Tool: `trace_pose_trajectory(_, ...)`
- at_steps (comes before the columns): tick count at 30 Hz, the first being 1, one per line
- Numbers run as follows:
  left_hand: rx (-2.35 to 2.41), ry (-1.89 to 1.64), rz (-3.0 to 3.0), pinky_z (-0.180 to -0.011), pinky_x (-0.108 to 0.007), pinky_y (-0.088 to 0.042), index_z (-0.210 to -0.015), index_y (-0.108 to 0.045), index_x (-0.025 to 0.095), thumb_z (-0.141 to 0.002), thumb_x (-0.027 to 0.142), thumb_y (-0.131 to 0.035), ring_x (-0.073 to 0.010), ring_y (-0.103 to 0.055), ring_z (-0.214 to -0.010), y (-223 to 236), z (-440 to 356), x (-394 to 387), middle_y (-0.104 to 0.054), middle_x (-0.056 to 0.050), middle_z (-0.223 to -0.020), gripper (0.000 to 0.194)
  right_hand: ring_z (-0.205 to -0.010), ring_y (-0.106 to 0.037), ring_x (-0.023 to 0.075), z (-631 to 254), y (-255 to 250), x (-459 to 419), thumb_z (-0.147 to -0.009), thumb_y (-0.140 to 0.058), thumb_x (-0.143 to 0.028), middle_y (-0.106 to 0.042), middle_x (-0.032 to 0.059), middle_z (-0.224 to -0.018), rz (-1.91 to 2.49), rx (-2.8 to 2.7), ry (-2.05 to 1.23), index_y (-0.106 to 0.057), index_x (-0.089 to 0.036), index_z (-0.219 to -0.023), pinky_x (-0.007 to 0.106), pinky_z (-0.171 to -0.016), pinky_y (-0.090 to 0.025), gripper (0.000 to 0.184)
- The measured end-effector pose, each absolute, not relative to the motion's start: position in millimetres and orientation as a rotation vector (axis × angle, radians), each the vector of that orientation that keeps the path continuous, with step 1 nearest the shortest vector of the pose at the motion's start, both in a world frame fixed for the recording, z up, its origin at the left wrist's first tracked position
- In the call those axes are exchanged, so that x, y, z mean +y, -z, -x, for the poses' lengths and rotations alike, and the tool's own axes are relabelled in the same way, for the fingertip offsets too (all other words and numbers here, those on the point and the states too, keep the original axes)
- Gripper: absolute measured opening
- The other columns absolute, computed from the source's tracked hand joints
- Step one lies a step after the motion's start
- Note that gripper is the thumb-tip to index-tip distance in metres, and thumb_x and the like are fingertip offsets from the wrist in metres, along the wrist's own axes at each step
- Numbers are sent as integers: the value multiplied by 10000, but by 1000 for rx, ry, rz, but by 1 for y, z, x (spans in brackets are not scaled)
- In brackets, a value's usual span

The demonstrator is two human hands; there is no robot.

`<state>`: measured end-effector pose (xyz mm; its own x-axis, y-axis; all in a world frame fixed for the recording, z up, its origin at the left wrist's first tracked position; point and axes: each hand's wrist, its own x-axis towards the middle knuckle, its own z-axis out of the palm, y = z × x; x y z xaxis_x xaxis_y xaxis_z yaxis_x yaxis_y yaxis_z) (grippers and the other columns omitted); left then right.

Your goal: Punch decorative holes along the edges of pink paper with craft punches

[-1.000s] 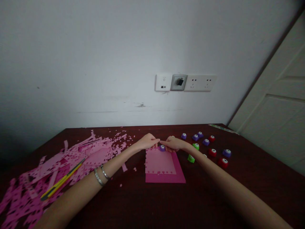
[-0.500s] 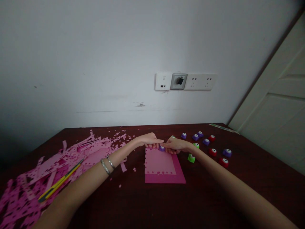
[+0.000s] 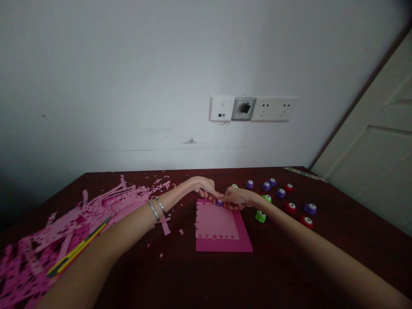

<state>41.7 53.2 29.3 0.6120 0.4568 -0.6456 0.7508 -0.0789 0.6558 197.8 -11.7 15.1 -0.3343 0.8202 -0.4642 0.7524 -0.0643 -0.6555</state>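
A small purple paper punch (image 3: pixel 219 203) sits at the far edge of a light pink sheet (image 3: pixel 216 221), partly covered by fingers. My left hand (image 3: pixel 206 187) is closed, its thumb pressing on top of the punch and its other fingers curled at the paper's far edge. From the other side my right hand (image 3: pixel 236 197) is also closed on the punch, its thumb meeting the left one. Small punched shapes line the left and near edges of the light sheet. Under it lies a darker pink sheet (image 3: pixel 225 246), showing along the near and right sides.
Pink strips and scraps (image 3: pixel 67 225) are heaped at the left, with a yellow cutter knife (image 3: pixel 79 246) on them. Several purple, red and green punches (image 3: pixel 290 208) stand at the right. A patterned strip (image 3: pixel 304 174) lies at the far right edge. Behind is a wall with sockets (image 3: pixel 273 109).
My left wrist has risen and bent more, with the thumb now pointing down onto the punch. My right hand has barely moved. The view has shifted slightly.
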Motion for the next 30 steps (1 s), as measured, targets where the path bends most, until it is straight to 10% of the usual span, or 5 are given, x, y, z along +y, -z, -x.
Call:
trace_pose_trajectory(20,1181,-370,-2246,-458,-224,-280,-579,-591,133,-751,506,-528,-84,-417,-465,-12,-26,12,-498,6,-506,415,-318,-362,60,-198,-5,-19,-770,-513,-486,-423,-30,-360,1631,-2085,-1019,-442,-172,-428,198,-352,-269,469)
trace_pose_trajectory(30,1174,-317,-2964,-929,-433,-327,-1034,-585,146,-881,467,-351,-286,-434,-1075,-13,-16,-100,-557,-115,-1093,425,-560,-529,121,-218,-14,-25,-737,-591,-381,-626,33,-650,1407,-2212,-709,-678,-121,-825,218,-486,-359,287)
